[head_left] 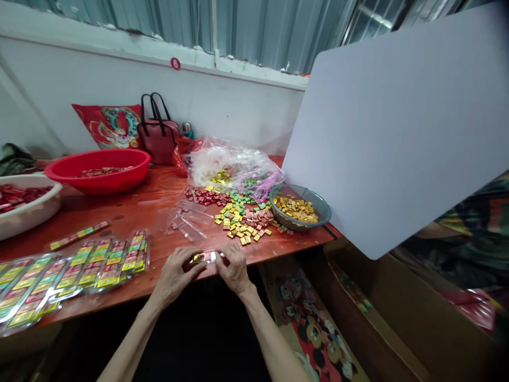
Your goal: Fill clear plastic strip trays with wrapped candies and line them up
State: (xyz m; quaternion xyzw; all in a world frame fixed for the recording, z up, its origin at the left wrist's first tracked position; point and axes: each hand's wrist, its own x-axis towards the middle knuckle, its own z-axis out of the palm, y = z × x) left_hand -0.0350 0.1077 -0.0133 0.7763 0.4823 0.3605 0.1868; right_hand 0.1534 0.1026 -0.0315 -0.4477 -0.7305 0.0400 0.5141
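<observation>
The left hand [175, 277] and the right hand [235, 268] both pinch a small clear packet of wrapped sweets [207, 257] just over the table [131, 212] edge; one slip of the fingers could drop it off that edge.

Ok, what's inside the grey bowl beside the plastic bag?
The grey bowl holds a heap of small gold-wrapped pieces. They cover its bottom, so anything lying beneath them cannot be seen.

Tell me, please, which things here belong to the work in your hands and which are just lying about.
In use: left hand, right hand, the small packet of wrapped cubes they pinch, filled plastic sleeves, loose wrapped cubes, grey bowl.
Lying about: red cushion, pink handbag, cardboard box.
</observation>
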